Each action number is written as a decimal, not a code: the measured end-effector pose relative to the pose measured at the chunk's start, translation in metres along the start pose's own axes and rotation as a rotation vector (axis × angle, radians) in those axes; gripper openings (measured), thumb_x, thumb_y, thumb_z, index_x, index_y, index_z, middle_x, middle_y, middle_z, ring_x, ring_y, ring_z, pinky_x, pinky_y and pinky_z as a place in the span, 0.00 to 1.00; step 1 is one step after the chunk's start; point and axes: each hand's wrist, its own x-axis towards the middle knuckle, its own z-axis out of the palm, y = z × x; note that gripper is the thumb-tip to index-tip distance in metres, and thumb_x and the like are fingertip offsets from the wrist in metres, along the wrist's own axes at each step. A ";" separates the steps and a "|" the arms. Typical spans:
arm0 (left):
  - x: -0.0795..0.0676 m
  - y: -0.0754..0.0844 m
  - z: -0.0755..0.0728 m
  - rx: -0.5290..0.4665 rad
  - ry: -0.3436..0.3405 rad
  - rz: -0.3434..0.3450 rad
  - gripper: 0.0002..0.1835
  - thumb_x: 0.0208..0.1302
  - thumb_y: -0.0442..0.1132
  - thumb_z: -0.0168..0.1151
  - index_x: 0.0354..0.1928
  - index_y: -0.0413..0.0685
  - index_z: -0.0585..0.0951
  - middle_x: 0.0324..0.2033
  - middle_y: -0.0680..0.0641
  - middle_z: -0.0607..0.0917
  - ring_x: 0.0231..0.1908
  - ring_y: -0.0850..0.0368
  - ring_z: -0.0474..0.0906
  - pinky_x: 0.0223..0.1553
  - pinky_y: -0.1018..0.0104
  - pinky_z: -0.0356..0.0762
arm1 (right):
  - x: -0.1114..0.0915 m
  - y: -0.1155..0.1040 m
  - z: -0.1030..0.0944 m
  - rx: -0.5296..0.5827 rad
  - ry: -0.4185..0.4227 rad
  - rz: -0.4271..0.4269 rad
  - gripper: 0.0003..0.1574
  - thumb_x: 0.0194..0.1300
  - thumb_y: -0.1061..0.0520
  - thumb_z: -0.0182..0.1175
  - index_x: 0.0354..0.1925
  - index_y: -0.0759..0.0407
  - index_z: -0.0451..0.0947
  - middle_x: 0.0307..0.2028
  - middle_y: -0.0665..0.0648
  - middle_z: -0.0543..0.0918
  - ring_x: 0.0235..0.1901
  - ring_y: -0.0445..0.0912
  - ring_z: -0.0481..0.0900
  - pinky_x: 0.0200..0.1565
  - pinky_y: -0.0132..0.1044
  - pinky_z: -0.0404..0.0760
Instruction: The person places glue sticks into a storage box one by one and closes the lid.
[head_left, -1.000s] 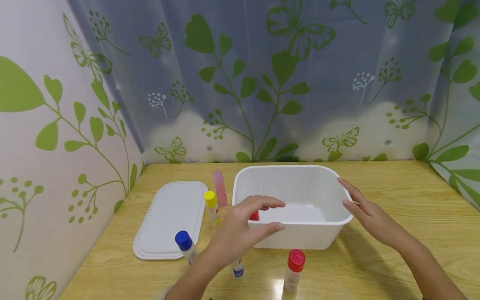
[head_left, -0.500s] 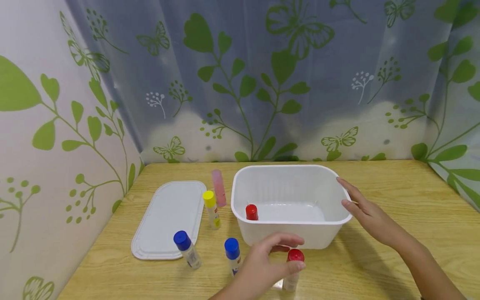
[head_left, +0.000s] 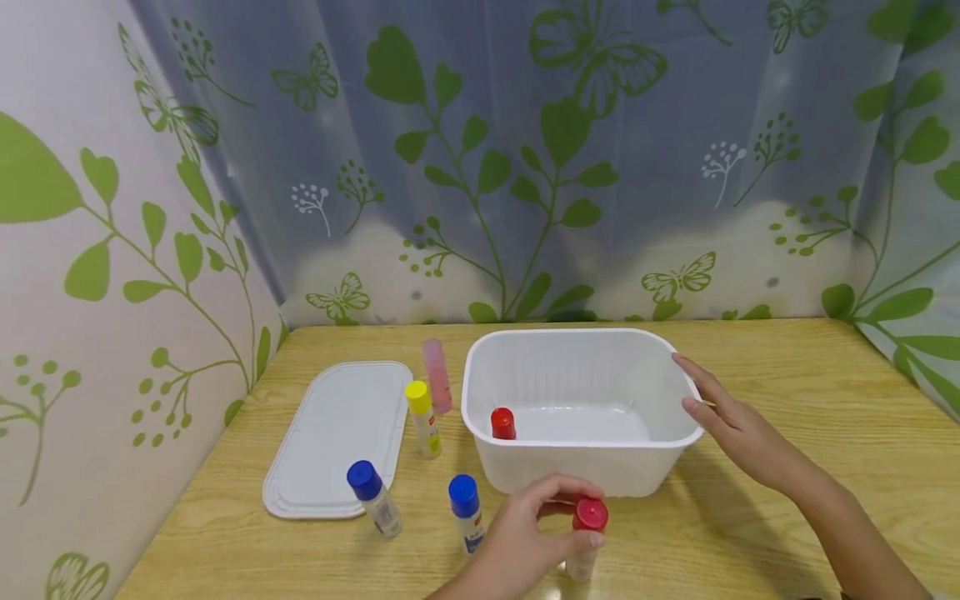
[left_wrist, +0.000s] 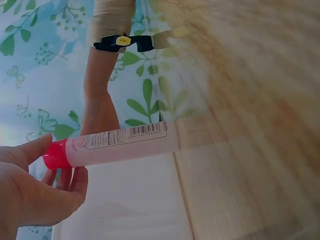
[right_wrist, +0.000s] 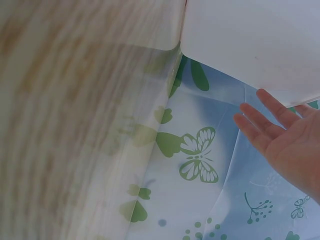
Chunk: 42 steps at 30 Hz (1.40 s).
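My left hand [head_left: 517, 533] pinches the red cap of a clear glue stick [head_left: 590, 517] standing upright on the table before the bin. In the left wrist view, thumb and fingers are around the cap of this glue stick [left_wrist: 122, 145], whose label and barcode show. My right hand [head_left: 750, 442] rests with fairly straight fingers against the right end of the white plastic bin [head_left: 577, 468]; the right wrist view shows its fingers [right_wrist: 260, 125] along the outer wall. Inside the bin, at the left, a red cap [head_left: 503, 424] sticks up; what lies below it is hidden.
Two blue-capped glue sticks, one nearer the lid [head_left: 367, 483] and one closer to my left hand [head_left: 465, 500], stand on the table. Behind them are a yellow-capped glue stick [head_left: 422, 417] and a pink tube [head_left: 438, 377]. A white lid [head_left: 337, 442] lies left; a patterned curtain [head_left: 480, 167] hangs behind.
My left hand has come down from above the bin's front left to the red-capped glue stick and closed its fingers on the cap. The right hand stays at the bin.
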 end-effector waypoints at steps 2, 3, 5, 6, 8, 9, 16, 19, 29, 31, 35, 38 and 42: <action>0.001 -0.001 0.000 0.005 -0.003 0.010 0.16 0.54 0.33 0.67 0.46 0.49 0.80 0.40 0.57 0.80 0.43 0.63 0.75 0.48 0.66 0.71 | 0.000 0.000 0.000 0.002 0.002 -0.001 0.35 0.73 0.57 0.42 0.72 0.46 0.41 0.68 0.65 0.49 0.60 0.67 0.56 0.48 0.67 0.62; 0.001 -0.001 0.000 0.005 -0.003 0.021 0.16 0.53 0.32 0.67 0.46 0.48 0.79 0.40 0.57 0.80 0.42 0.63 0.75 0.48 0.67 0.71 | 0.000 0.000 0.000 0.002 0.003 -0.001 0.35 0.73 0.57 0.42 0.72 0.46 0.41 0.68 0.65 0.49 0.60 0.67 0.56 0.48 0.67 0.62; 0.002 -0.001 0.001 -0.003 -0.002 0.036 0.17 0.53 0.31 0.67 0.46 0.47 0.79 0.39 0.57 0.80 0.42 0.63 0.75 0.48 0.67 0.71 | 0.000 0.000 0.000 0.007 0.002 -0.003 0.35 0.73 0.57 0.42 0.72 0.46 0.41 0.68 0.65 0.49 0.60 0.67 0.55 0.48 0.67 0.62; 0.002 -0.001 0.001 -0.002 0.000 0.041 0.17 0.53 0.31 0.67 0.46 0.47 0.79 0.39 0.57 0.81 0.42 0.63 0.75 0.48 0.67 0.71 | 0.000 0.000 0.000 0.009 0.002 -0.003 0.35 0.73 0.57 0.42 0.72 0.46 0.41 0.68 0.65 0.49 0.60 0.67 0.55 0.48 0.67 0.62; 0.001 0.000 0.001 -0.001 0.003 0.040 0.16 0.53 0.31 0.67 0.46 0.46 0.80 0.39 0.56 0.81 0.41 0.63 0.75 0.47 0.67 0.72 | 0.001 0.000 0.000 0.012 0.001 -0.003 0.35 0.73 0.57 0.42 0.72 0.46 0.41 0.68 0.65 0.49 0.60 0.67 0.55 0.48 0.67 0.62; 0.001 0.000 0.001 -0.001 0.004 0.039 0.16 0.53 0.31 0.67 0.46 0.46 0.80 0.39 0.56 0.81 0.41 0.63 0.75 0.46 0.67 0.72 | 0.001 0.000 0.000 0.014 0.000 -0.003 0.35 0.73 0.57 0.42 0.72 0.46 0.41 0.68 0.65 0.49 0.60 0.67 0.55 0.48 0.67 0.62; 0.004 0.014 -0.001 0.020 -0.036 0.080 0.15 0.55 0.35 0.66 0.46 0.48 0.80 0.38 0.58 0.81 0.41 0.64 0.76 0.47 0.67 0.72 | 0.001 0.000 0.001 0.030 -0.002 -0.006 0.35 0.73 0.58 0.42 0.72 0.47 0.41 0.68 0.66 0.49 0.60 0.66 0.55 0.49 0.67 0.62; 0.006 0.024 -0.002 0.030 -0.039 0.163 0.15 0.55 0.35 0.67 0.46 0.46 0.80 0.38 0.56 0.82 0.40 0.63 0.76 0.47 0.65 0.73 | 0.000 0.000 0.001 0.025 0.001 -0.008 0.35 0.73 0.58 0.42 0.72 0.47 0.41 0.68 0.65 0.49 0.60 0.66 0.55 0.49 0.66 0.62; 0.011 0.069 -0.010 0.024 0.000 0.316 0.16 0.53 0.32 0.68 0.46 0.45 0.80 0.38 0.52 0.82 0.38 0.59 0.78 0.46 0.64 0.74 | 0.000 0.001 0.001 0.014 -0.002 -0.001 0.36 0.73 0.57 0.42 0.72 0.45 0.41 0.67 0.66 0.50 0.60 0.66 0.55 0.49 0.65 0.62; 0.012 0.079 -0.013 0.029 0.012 0.345 0.16 0.52 0.31 0.68 0.46 0.43 0.80 0.38 0.51 0.82 0.38 0.59 0.78 0.46 0.64 0.74 | 0.000 0.001 0.001 0.025 -0.008 0.000 0.36 0.73 0.57 0.42 0.72 0.45 0.41 0.68 0.67 0.49 0.61 0.67 0.53 0.49 0.67 0.61; 0.016 0.097 -0.022 0.057 0.037 0.393 0.18 0.52 0.29 0.68 0.46 0.40 0.80 0.38 0.49 0.82 0.39 0.58 0.77 0.45 0.62 0.75 | 0.000 0.000 0.001 0.030 -0.015 0.011 0.36 0.73 0.56 0.42 0.72 0.43 0.40 0.68 0.66 0.48 0.61 0.68 0.52 0.50 0.68 0.59; 0.018 0.109 -0.030 0.076 0.055 0.413 0.18 0.52 0.28 0.67 0.47 0.39 0.79 0.39 0.48 0.81 0.39 0.57 0.78 0.45 0.61 0.76 | -0.001 -0.001 0.000 0.025 -0.016 0.015 0.35 0.73 0.55 0.41 0.72 0.43 0.40 0.68 0.66 0.48 0.61 0.68 0.52 0.50 0.68 0.60; 0.020 0.124 -0.044 0.099 0.087 0.418 0.18 0.54 0.29 0.65 0.49 0.39 0.78 0.41 0.46 0.81 0.40 0.55 0.78 0.43 0.61 0.76 | -0.001 -0.001 0.000 0.021 -0.014 0.008 0.35 0.73 0.55 0.41 0.72 0.43 0.39 0.68 0.67 0.48 0.60 0.68 0.53 0.49 0.68 0.60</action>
